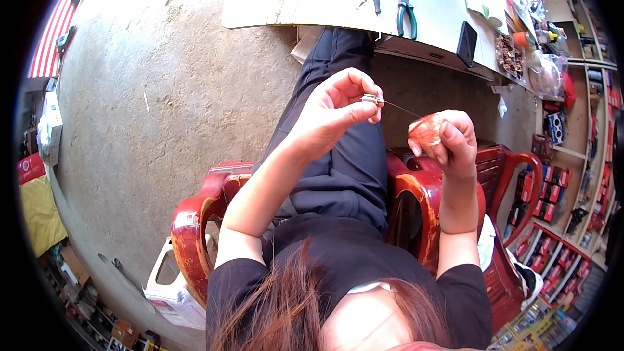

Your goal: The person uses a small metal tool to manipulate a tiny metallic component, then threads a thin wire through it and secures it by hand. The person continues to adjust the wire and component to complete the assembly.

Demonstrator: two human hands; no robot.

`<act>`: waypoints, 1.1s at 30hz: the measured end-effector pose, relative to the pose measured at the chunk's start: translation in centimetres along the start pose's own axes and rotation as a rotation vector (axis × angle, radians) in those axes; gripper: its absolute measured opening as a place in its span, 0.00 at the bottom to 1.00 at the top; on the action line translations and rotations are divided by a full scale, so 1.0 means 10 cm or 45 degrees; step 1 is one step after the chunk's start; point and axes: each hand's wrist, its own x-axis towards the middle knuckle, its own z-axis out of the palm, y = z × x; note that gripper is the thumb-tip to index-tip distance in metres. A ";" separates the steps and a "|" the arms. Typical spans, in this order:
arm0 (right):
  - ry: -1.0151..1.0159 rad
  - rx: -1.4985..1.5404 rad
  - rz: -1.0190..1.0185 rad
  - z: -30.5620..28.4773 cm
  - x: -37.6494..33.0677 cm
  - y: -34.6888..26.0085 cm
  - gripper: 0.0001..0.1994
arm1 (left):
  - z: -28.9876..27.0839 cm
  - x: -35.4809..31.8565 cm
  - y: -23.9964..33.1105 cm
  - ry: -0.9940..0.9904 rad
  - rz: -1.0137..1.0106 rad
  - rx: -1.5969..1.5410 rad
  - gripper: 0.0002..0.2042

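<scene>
Between the thumb and fingers of my left hand (335,109) is a small metal cylindrical part (370,99), pinched above my lap. A thin wire (402,109) runs from it, slanting down to the right. It leads to a shiny copper-coloured bundle of fine wire (425,130) in my right hand (457,143). The fingers of that hand are curled around the bundle, and it is held a little lower than the left. Whether the bundle is wound on a spool is hidden.
Ahead, a white table (292,1) holds pliers (406,14), a slim dark-handled tool (376,1) and a black phone (466,43) near its edge. Bags and clutter crowd its right side. Red chair arms (195,221) flank me. Stocked shelves (572,149) stand at right.
</scene>
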 end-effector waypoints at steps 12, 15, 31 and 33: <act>0.022 0.081 -0.028 -0.01 0.01 -0.01 0.20 | -0.01 -0.03 0.00 -0.163 0.017 0.024 0.15; 0.032 0.076 -0.019 0.01 0.02 -0.02 0.20 | -0.06 -0.05 0.00 -0.202 -0.043 0.015 0.16; 0.050 0.068 0.102 0.03 0.04 0.02 0.22 | 0.07 -0.03 0.02 -0.292 0.061 0.739 0.20; 0.060 0.038 0.129 0.00 0.03 0.04 0.22 | 0.13 -0.06 0.03 -0.290 0.028 0.711 0.20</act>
